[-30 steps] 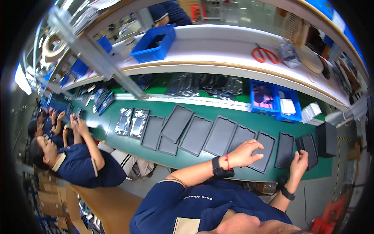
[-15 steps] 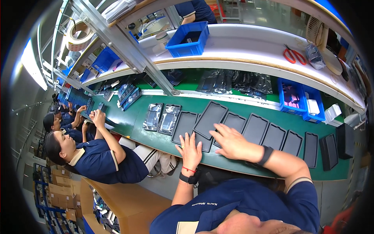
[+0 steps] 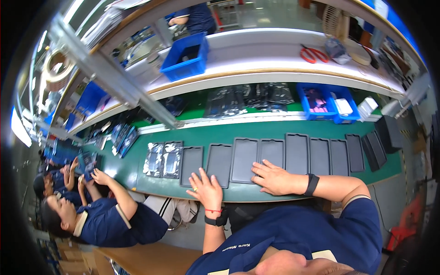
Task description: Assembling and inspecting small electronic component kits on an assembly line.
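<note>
A row of shallow, dark grey rectangular trays lies along the green bench. My left hand [image 3: 206, 187], fingers spread, is at the near ends of the leftmost tray [image 3: 190, 160] and the tray beside it [image 3: 218, 160]. Just right of these is a larger tray [image 3: 244, 158]. My right hand [image 3: 273, 178] reaches over the near end of the following tray [image 3: 272, 151], its fingertips close to the larger one's right edge. Its fingers are stretched out, with nothing gripped. Left of the row lie two clear-wrapped packs [image 3: 163, 159] side by side.
Blue bins [image 3: 316, 110] and several plastic-bagged items [image 3: 247, 98] sit under the white shelf, which carries a blue crate [image 3: 183, 64] and red-handled scissors [image 3: 314, 54]. A dark box [image 3: 388, 133] stands at the right end. A co-worker [image 3: 101, 215] sits at my left.
The tilted tray that overlapped its neighbours under my right hand now lies flat and straight in the row. My hands have spread further apart, and the view has turned.
</note>
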{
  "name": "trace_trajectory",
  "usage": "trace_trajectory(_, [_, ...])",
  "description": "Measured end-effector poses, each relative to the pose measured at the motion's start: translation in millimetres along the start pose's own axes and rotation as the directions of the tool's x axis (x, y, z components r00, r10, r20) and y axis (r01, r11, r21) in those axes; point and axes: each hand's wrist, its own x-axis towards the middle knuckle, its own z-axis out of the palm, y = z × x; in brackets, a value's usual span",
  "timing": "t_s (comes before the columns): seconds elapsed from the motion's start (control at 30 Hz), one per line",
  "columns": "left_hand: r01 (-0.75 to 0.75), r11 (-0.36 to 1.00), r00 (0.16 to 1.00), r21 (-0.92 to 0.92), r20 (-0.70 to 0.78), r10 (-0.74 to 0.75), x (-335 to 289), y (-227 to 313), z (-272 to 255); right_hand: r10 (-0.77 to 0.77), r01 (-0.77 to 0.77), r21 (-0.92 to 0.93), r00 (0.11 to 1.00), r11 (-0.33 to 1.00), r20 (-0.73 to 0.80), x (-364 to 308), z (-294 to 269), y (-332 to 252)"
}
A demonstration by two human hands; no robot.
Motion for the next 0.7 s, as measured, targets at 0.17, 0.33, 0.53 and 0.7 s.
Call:
trace_trajectory(0.17, [0.015, 0.999, 1.0, 0.034, -0.004, -0.015, -4, -1, 5, 0.054, -0.052, 0.016, 0.994, 0.999, -0.098, -29, -13, -3])
trace_trajectory(0.33, [-0.011, 1.0, 0.998, -0.014, -0.062, 0.01, -7, 9, 6, 0.507, -0.482, 0.168, 0.771, 0.86, -0.386, -106, -41, 3])
trace_trajectory(0.53, [-0.543, 0.832, 0.84, -0.114, -0.051, 0.541, -23, 34, -12, 0.798, -0.933, 0.102, 0.235, 0.346, -0.555, -218, -34, 39])
trace_trajectory(0.7, [-0.604, 0.777, 0.788, -0.177, 0.014, 0.615, -39, 59, 4, 0.632, -0.806, 0.101, 0.372, 0.583, -0.68, -214, -90, 73])
